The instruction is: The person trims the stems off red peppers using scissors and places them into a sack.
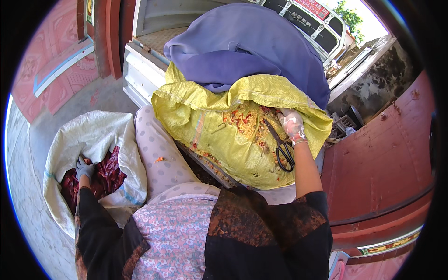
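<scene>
My left hand (85,168), in a grey glove, reaches into a white woven sack (100,122) and rests on dark red dried chilies (108,171). Its visible fingers look apart, and I see nothing held in them. In a pink-and-white glove, my right hand (292,127) is at the right side of a yellow woven sack (219,161). The folded rim and shadow hide its fingertips. Just left of that wrist, black-handled scissors (283,156) lie on the yellow sack, their blades pointing up and left. Yellow seeds (247,127) and red chili scraps are scattered on the sack.
A purple-blue cloth (252,44) covers a bulky load behind the yellow sack, on a vehicle's cargo bed (158,44). A dark red metal panel (378,163) stands at the right. The white sack sits beside my left leg (161,154) on the concrete floor (42,163).
</scene>
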Tool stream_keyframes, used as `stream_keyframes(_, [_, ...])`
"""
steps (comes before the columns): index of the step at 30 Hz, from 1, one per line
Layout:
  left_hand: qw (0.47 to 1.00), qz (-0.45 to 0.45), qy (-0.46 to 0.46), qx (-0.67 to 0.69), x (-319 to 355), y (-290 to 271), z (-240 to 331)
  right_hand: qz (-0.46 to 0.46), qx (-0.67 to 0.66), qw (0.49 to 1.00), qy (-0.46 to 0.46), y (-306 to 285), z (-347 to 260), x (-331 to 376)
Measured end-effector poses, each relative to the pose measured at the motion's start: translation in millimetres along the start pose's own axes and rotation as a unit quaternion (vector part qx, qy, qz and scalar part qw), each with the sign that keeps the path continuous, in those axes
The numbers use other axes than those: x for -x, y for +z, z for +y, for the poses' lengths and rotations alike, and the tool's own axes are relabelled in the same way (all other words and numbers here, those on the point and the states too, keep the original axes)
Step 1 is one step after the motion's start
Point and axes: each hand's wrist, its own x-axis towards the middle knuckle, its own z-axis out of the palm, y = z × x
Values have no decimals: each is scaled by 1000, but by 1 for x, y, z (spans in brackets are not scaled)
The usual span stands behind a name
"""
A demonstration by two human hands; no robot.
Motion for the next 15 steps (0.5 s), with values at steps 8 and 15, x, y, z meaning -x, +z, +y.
stream_keyframes(8, [993,11,83,-78,47,-50,-11,112,-340,923,141,-11,21,25])
stream_keyframes(15, [811,-183,371,413,117,-75,81,82,-629,759,145,-60,-38,73])
